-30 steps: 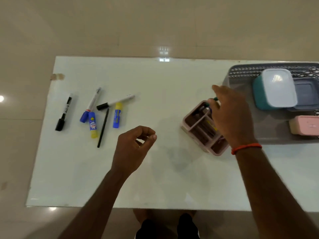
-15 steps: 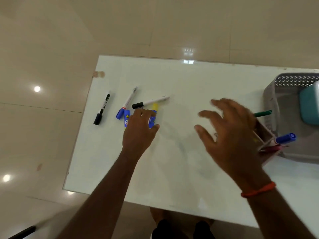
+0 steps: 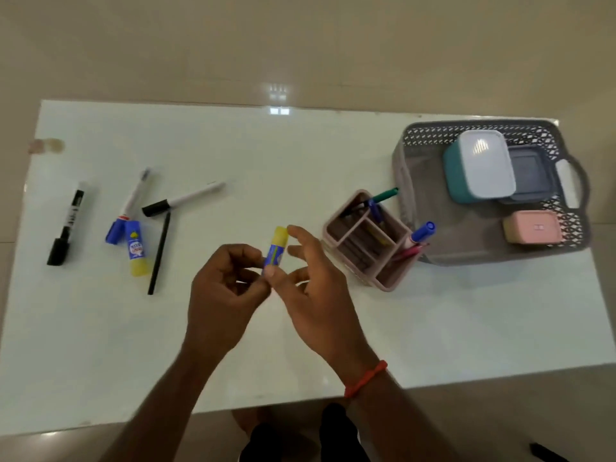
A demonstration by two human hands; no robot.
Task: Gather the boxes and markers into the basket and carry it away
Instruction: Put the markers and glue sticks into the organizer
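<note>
Blue-yellow glue stick (image 3: 276,250): left hand (image 3: 223,291) pinches, right hand (image 3: 316,295) touches; basket (image 3: 401,168) at edge.

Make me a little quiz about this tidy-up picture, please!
1. True or false: the basket holds three boxes.
2. Where does the holder stand? A: in the basket. B: on the table, beside the basket. C: on the floor.
3. Fill in: the left hand grips a ___.
Key: 1 true: teal box, grey box, pink box. 2 B. 3 glue stick.
</note>
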